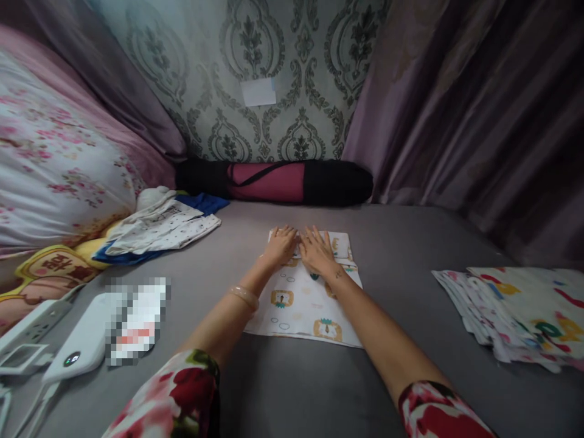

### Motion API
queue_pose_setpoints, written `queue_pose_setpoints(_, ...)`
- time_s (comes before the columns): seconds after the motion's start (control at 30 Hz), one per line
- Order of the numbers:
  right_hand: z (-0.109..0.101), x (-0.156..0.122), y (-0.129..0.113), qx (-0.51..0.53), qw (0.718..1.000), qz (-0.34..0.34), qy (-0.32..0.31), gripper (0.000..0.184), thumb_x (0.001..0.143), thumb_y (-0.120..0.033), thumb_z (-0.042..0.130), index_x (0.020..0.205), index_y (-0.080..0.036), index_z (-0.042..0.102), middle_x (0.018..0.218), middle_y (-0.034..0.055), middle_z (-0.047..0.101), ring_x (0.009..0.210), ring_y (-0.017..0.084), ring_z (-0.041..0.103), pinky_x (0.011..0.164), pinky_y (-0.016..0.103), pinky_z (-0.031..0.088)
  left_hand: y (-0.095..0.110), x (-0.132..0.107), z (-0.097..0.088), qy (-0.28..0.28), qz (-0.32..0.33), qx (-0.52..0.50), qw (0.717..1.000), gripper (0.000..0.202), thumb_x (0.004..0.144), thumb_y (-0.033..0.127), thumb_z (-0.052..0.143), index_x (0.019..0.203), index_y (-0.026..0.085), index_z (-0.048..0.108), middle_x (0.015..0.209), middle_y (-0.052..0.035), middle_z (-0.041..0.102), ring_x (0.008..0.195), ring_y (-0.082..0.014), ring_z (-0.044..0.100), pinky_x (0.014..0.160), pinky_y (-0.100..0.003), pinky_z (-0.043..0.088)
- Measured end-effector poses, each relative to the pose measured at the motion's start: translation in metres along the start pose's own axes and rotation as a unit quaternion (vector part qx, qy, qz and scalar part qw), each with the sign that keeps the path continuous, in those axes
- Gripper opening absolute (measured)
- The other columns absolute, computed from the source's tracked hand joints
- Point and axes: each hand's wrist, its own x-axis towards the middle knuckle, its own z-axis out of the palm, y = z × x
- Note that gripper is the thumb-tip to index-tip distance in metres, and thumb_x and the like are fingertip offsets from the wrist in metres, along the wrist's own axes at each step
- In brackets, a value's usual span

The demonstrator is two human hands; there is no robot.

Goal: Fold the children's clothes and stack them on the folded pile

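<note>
A white cloth [301,310] printed with lion faces lies flat on the grey sheet, with its far end folded over toward me. My left hand [280,244] rests on that folded end, its fingers stretched forward. Close beside it, my right hand [317,250] presses on the same fold with the fingers spread. Neither hand grips the fabric. Parts of the fold are hidden beneath both palms. A pale bangle [245,298] circles my left wrist.
At right lies a stack of folded printed cloths [515,310]. Clothes [168,225] are piled at left, near a floral pillow [59,152]. A white power bank [86,334] and a power strip [36,322] lie front left. A black and pink roll bag [269,182] lines the wall.
</note>
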Motion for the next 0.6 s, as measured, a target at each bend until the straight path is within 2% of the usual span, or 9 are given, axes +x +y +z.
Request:
queue_pose_setpoints(0.1,0.009,0.001,-0.006,0.017,0.999,0.015,-0.042,0.051,0.097,-0.03,0.03,0.145,-0.017,0.039,0.154,0.008,0.031,0.144,0.029,0.017,0.114,0.056,0.004,0.008,-0.003,0.011,-0.024,-0.005,0.033,0.999,0.048,0.098,0.029,0.029,0.141,0.014,0.042,0.148,-0.0143,0.042,0.141,-0.0279,0.03,0.116,-0.05,0.017)
queue_pose_setpoints(0.2,0.011,0.001,-0.005,0.024,0.997,0.034,-0.06,0.052,0.096,-0.03,0.03,0.147,-0.021,0.036,0.154,0.0057,0.031,0.143,0.03,0.018,0.112,0.06,0.005,0.005,-0.004,0.018,-0.047,-0.013,0.032,0.998,0.053,0.099,0.034,0.024,0.145,0.012,0.037,0.151,-0.0143,0.036,0.142,-0.0293,0.026,0.116,-0.051,0.017)
queue_pose_setpoints(0.3,0.007,0.003,-0.004,0.018,0.996,0.043,-0.073,0.053,0.097,-0.031,0.027,0.148,-0.022,0.034,0.156,0.0041,0.028,0.144,0.03,0.015,0.112,0.06,0.005,0.002,-0.003,0.017,-0.068,-0.018,0.031,0.997,0.055,0.099,0.037,0.021,0.147,0.013,0.032,0.154,-0.0125,0.032,0.144,-0.0281,0.023,0.116,-0.05,0.017)
queue_pose_setpoints(0.37,0.001,0.004,-0.003,0.022,0.993,0.048,-0.106,0.053,0.098,-0.033,0.024,0.149,-0.024,0.031,0.156,0.0032,0.026,0.144,0.028,0.015,0.113,0.059,0.006,0.002,-0.003,0.014,-0.086,-0.022,0.039,0.995,0.055,0.099,0.039,0.019,0.148,0.015,0.031,0.155,-0.0108,0.03,0.144,-0.0266,0.022,0.116,-0.049,0.017)
queue_pose_setpoints(0.43,-0.003,0.003,0.001,0.021,0.991,0.053,-0.124,0.053,0.099,-0.037,0.02,0.15,-0.025,0.03,0.157,0.0035,0.025,0.145,0.027,0.014,0.114,0.058,0.006,0.004,-0.006,0.012,-0.072,-0.038,0.064,0.995,0.056,0.099,0.042,0.019,0.147,0.015,0.033,0.154,-0.0109,0.032,0.144,-0.0265,0.023,0.117,-0.048,0.015)
queue_pose_setpoints(0.53,-0.005,-0.003,0.008,-0.01,0.993,0.066,-0.094,0.055,0.1,-0.04,0.018,0.149,-0.021,0.032,0.156,0.0069,0.026,0.145,0.027,0.014,0.115,0.055,0.004,0.005,-0.013,0.011,-0.019,-0.087,0.098,0.991,0.063,0.099,0.046,0.017,0.145,0.009,0.036,0.151,-0.0157,0.035,0.143,-0.0289,0.025,0.117,-0.048,0.015)
queue_pose_setpoints(0.6,-0.003,-0.008,0.012,-0.026,0.994,0.071,-0.08,0.055,0.1,-0.039,0.021,0.149,-0.019,0.031,0.156,0.0082,0.027,0.145,0.027,0.014,0.115,0.053,0.005,0.004,-0.016,0.012,-0.019,-0.114,0.096,0.989,0.067,0.098,0.049,0.015,0.145,0.004,0.034,0.152,-0.0187,0.033,0.143,-0.0295,0.024,0.116,-0.045,0.019)
